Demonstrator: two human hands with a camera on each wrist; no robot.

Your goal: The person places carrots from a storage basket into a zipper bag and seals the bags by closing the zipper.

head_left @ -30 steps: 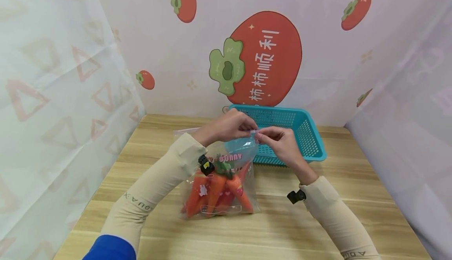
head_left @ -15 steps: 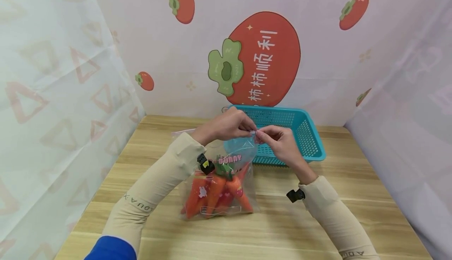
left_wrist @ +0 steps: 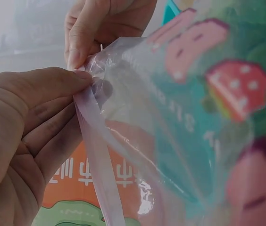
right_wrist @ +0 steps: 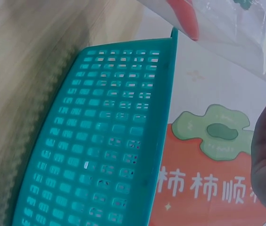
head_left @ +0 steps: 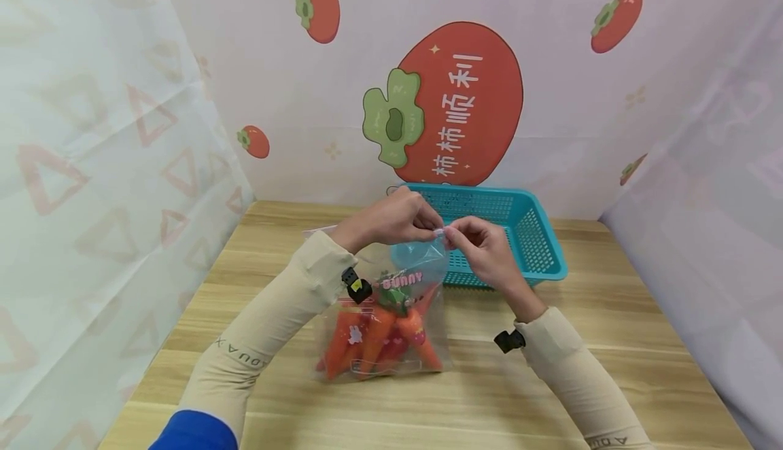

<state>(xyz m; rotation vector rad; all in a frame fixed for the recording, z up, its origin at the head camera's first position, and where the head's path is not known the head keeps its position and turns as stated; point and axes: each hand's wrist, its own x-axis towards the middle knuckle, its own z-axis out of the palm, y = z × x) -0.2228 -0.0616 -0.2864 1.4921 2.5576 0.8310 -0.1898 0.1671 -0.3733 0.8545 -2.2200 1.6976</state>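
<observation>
A clear zip bag [head_left: 400,280] printed with pink lettering and small pictures stands in front of the person. Inside it are several orange carrots [head_left: 376,338] with green tops. At the bag's top right corner my left hand [head_left: 400,217] pinches the zip strip [left_wrist: 100,165] between thumb and fingers. Meeting it there, my right hand [head_left: 486,253] pinches the end of that same edge with thumb and forefinger. The left wrist view has the two thumbs almost tip to tip on the strip. The left forearm and wrist cover part of the bag's left side in the head view.
A blue-green plastic basket [head_left: 553,263] with perforated walls sits behind the bag, partly hidden by both hands. Under everything lies a wooden table [head_left: 293,412]. A printed backdrop [head_left: 569,96] rises at the table's back edge, with side sheets left and right.
Both hands keep hold of the bag's top right corner and hardly move. The bag's front creases a little differently, and the carrots sit slightly shifted in view.
</observation>
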